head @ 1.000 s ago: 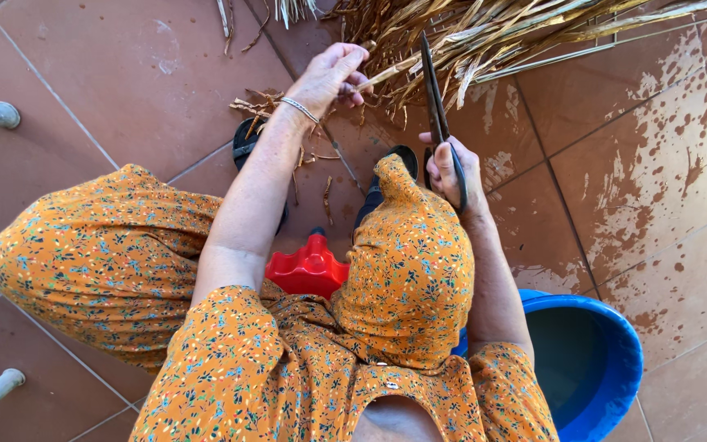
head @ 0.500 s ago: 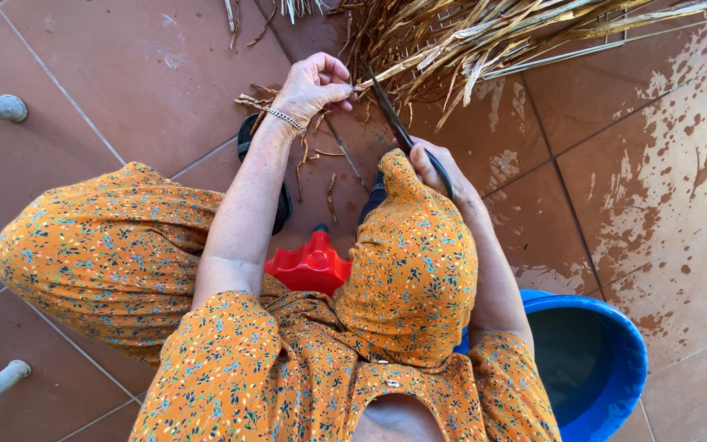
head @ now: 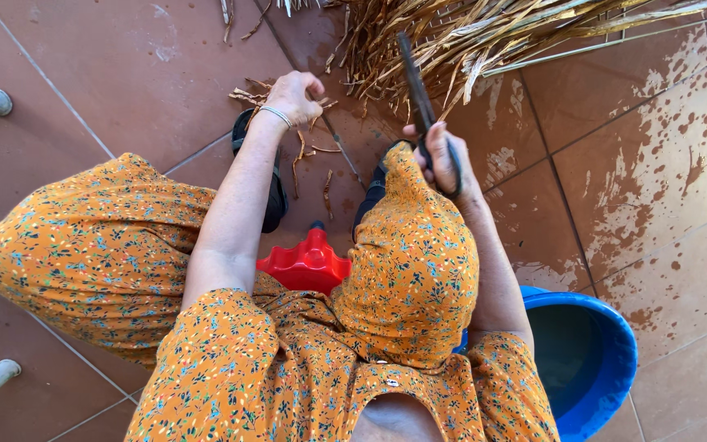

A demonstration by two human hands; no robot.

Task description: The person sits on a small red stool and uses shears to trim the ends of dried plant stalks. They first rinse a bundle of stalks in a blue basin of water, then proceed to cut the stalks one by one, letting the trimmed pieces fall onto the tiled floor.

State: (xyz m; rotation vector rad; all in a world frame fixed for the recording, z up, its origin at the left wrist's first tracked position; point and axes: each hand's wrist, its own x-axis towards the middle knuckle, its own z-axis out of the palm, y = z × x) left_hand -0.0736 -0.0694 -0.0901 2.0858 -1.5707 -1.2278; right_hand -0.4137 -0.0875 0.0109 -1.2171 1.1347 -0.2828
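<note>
Head view looks straight down on a person seated in an orange flowered dress, knees spread, on brown floor tiles. Near the top centre of the frame the left hand is curled shut around a few dry straw scraps, with more bits scattered on the tile just below it. Right of centre, the right hand rests on the raised knee, its fingers wrapped through the handles of dark scissors whose blades look closed and point up toward the pile of dry palm leaves along the top edge. A red plastic stool shows between the knees, and a blue bucket sits at the lower right.
</note>
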